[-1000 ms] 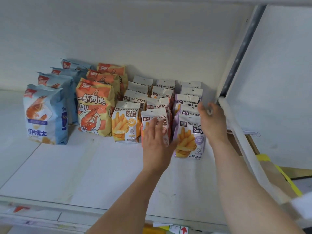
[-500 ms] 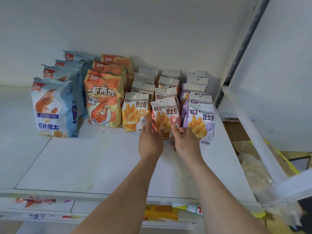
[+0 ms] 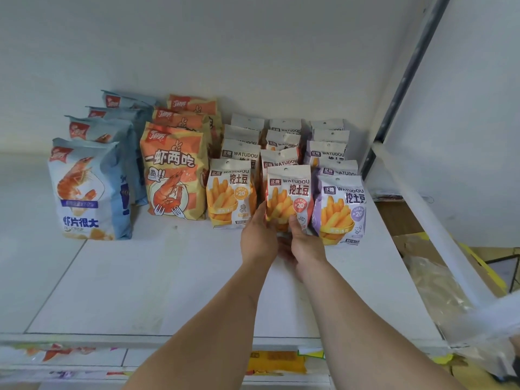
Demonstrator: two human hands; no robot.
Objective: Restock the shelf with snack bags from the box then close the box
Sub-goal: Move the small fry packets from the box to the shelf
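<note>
Head view: both hands clasp the red-orange snack bag (image 3: 288,197) at the front of the middle row, left hand (image 3: 257,237) on its lower left edge, right hand (image 3: 305,243) on its bottom. The shelf (image 3: 157,282) holds five rows; restocking looks well advanced. The box (image 3: 439,266), at four o'clock, appears open, not yet closed.

Soft, even light is washing the white shelf (image 3: 140,277); shadows are staying faint, while the wide lens is bending and blurring the edges.
</note>
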